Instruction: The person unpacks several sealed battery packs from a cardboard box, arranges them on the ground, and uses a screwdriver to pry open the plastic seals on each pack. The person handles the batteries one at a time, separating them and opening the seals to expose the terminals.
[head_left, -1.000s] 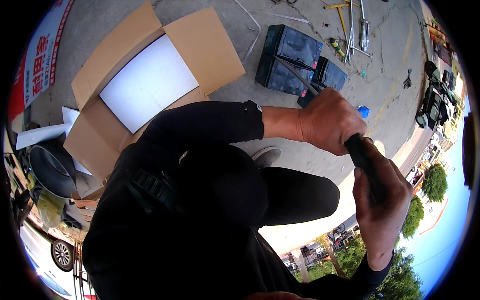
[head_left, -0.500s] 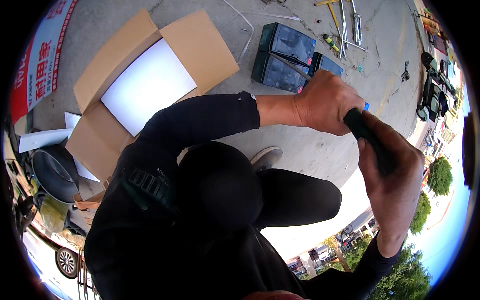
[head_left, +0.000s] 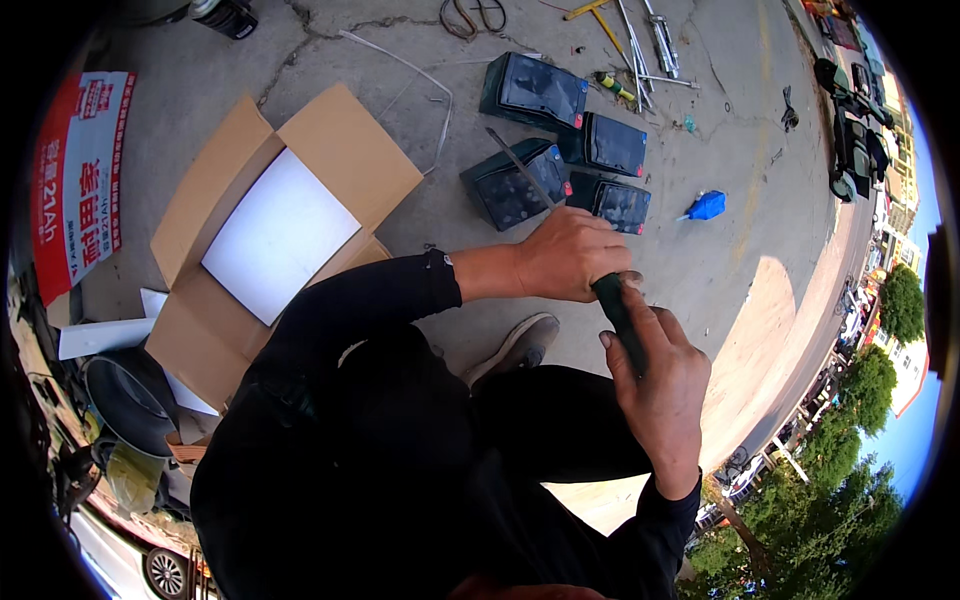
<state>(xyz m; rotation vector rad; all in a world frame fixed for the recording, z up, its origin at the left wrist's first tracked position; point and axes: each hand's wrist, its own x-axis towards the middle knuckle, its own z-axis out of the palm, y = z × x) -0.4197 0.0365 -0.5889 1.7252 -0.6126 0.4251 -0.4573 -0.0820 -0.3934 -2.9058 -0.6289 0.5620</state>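
Observation:
My left hand (head_left: 570, 255) is closed around the middle of a long tool, palm down. The tool's narrow, flat, grey metal blade (head_left: 520, 165) sticks out past that hand to the upper left; its exact kind I cannot tell. Around its dark green handle (head_left: 620, 315) my right hand (head_left: 665, 390) is wrapped, thumb along the side. In the picture the blade crosses a black block battery (head_left: 515, 190); whether it touches is unclear. Close by stand more black batteries (head_left: 540, 90), (head_left: 612, 145), (head_left: 622, 207), with red and blue corner pieces.
An open cardboard box (head_left: 350, 150) with a white sheet (head_left: 285, 235) inside lies left of my leg. A red and white printed sheet (head_left: 85, 190) is farther left, above a dark round tub (head_left: 130, 400). A small blue object (head_left: 708, 205) lies right of the batteries; metal rods (head_left: 635, 50) lie beyond.
Both hands, still on the tool, have come left and lower in the picture. The view has shifted too, and several batteries and the blue object show more fully.

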